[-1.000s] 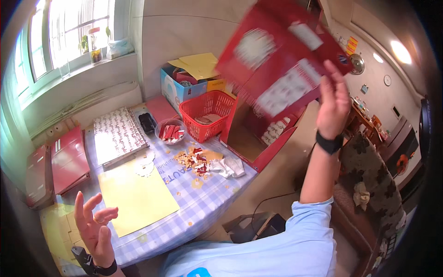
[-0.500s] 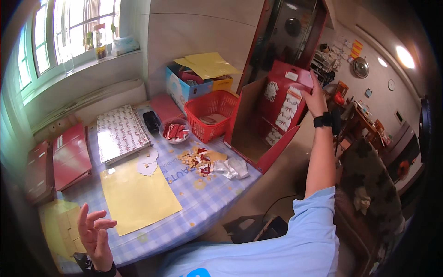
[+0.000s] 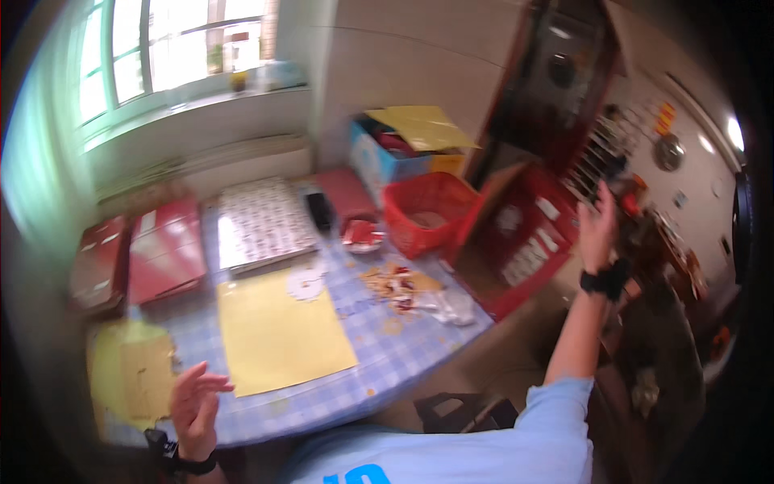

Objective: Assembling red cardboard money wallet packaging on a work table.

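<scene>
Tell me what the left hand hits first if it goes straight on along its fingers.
Probably the yellow paper sheet on the checked tablecloth: the left hand points toward its left edge. Hand height is unclear, so it might pass above.

Right arm (image 3: 574,339) stretched out, right grip (image 3: 597,234) raised — fingers (image 3: 604,199) seemingly parted, though blurred — left grip (image 3: 196,415) low, half curled
</scene>
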{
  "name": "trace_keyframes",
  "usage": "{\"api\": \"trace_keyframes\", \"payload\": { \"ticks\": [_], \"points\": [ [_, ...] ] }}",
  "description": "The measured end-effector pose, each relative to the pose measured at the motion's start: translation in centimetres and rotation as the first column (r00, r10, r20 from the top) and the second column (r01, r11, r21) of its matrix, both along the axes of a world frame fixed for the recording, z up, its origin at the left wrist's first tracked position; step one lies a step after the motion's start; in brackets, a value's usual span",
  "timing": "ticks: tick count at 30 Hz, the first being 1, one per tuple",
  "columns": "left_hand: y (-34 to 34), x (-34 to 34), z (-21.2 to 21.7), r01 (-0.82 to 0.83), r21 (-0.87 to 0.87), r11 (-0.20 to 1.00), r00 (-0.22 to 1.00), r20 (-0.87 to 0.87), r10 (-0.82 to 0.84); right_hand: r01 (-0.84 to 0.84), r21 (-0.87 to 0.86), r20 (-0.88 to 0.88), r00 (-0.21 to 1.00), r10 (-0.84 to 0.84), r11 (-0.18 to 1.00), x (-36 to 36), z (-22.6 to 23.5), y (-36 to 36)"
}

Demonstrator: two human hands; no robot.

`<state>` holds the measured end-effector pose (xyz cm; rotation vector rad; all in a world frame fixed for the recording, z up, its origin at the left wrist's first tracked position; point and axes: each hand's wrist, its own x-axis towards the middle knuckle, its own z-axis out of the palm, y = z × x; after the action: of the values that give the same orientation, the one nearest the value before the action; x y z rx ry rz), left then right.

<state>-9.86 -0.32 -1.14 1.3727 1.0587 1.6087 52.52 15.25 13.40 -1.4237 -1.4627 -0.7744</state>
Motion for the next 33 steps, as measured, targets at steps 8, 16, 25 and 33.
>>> {"api": "trace_keyframes", "payload": {
  "ticks": [8, 16, 25, 33],
  "points": [
    [-0.6, -1.8, 1.8, -0.120, 0.039, 0.992, 0.813, -0.570, 0.121, -0.430, -0.041, 0.401, 0.820, 0.409, 0.902, -21.5, -4.5, -6.1],
    [-3.8, -12.4, 0.9, -0.757, 0.069, 0.650, 0.312, -0.836, 0.452, -0.665, -0.500, 0.094, 0.596, 0.797, 0.556, -34.2, -11.5, -2.8],
    [10.7, -22.2, 1.6, -0.840, 0.212, 0.499, 0.120, -0.826, 0.552, -0.742, -0.534, -0.082, 0.522, 0.849, 0.405, -34.3, -15.3, 0.7],
    [16.4, -26.0, 0.5, -0.877, 0.017, 0.480, 0.096, -0.973, 0.211, -0.781, -0.528, -0.123, 0.460, 0.880, 0.334, -34.4, -16.2, 0.6]
  ]
}}
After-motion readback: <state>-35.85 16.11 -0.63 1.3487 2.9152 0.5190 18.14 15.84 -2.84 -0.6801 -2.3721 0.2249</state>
